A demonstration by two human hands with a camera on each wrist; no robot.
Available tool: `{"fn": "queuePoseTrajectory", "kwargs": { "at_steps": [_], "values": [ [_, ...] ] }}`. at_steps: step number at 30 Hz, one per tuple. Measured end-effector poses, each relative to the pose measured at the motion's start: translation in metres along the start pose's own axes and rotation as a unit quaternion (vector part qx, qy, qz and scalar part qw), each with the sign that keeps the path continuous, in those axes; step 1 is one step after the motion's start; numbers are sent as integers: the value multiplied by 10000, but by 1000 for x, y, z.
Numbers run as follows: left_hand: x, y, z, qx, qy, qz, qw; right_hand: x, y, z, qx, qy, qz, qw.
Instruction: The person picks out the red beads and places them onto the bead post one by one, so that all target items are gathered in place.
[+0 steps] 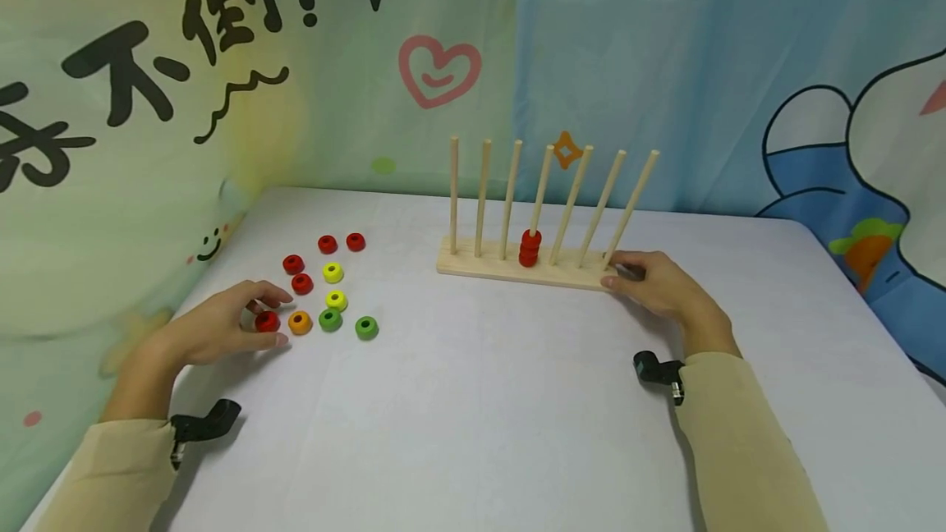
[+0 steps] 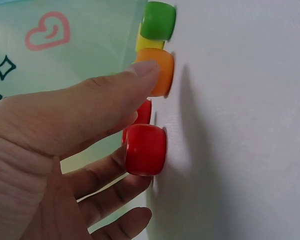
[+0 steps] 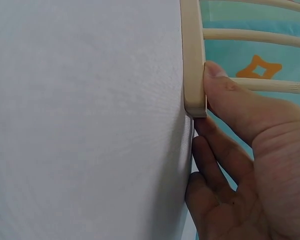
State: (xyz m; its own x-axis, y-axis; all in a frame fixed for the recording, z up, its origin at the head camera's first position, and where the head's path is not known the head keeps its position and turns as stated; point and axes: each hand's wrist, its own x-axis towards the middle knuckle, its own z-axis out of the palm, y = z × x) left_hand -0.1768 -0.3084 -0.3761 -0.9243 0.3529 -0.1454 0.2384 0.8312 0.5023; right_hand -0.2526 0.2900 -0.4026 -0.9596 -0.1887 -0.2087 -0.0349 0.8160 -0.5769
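Note:
My left hand [image 1: 222, 323] is around a red bead [image 2: 146, 150] on the table, thumb and fingers spread apart on either side of it. An orange bead [image 1: 300, 323] lies just past the fingertips, and in the left wrist view the thumb overlaps it. Farther right is a green bead [image 1: 330, 319]. My right hand [image 1: 658, 290] holds the right end of a wooden peg stand [image 1: 480, 266], thumb at the near edge and fingers at the end. Stacked red beads [image 1: 529, 248] sit low on the stand's middle peg.
More loose beads lie left of the stand: several red ones [image 1: 301, 283], two yellow ones [image 1: 332, 272] and another green one [image 1: 366, 327]. The white table [image 1: 473, 401] backs onto a printed curtain [image 1: 628, 64]. Tall pegs [image 1: 484, 199] rise from the stand.

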Motion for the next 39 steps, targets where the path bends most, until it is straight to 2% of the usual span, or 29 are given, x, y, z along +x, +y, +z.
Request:
{"fn": "queuePoseTrajectory", "kwargs": {
  "at_steps": [11, 21, 33, 39],
  "values": [
    [7, 3, 6, -11, -108, -83, 9999, -2, -1, -3, 11, -17, 34, 10000],
    [6, -1, 8, 71, -183, -145, 9997, -2, 0, -2, 37, -24, 68, 10000],
    [5, -6, 3, -130, -341, -300, 9989, -1, -1, -1, -64, -49, 13, 10000],
    [2, -6, 0, -223, -365, -242, 9988, -1, -1, -1, -135, -36, -37, 9999]
  ]
}}
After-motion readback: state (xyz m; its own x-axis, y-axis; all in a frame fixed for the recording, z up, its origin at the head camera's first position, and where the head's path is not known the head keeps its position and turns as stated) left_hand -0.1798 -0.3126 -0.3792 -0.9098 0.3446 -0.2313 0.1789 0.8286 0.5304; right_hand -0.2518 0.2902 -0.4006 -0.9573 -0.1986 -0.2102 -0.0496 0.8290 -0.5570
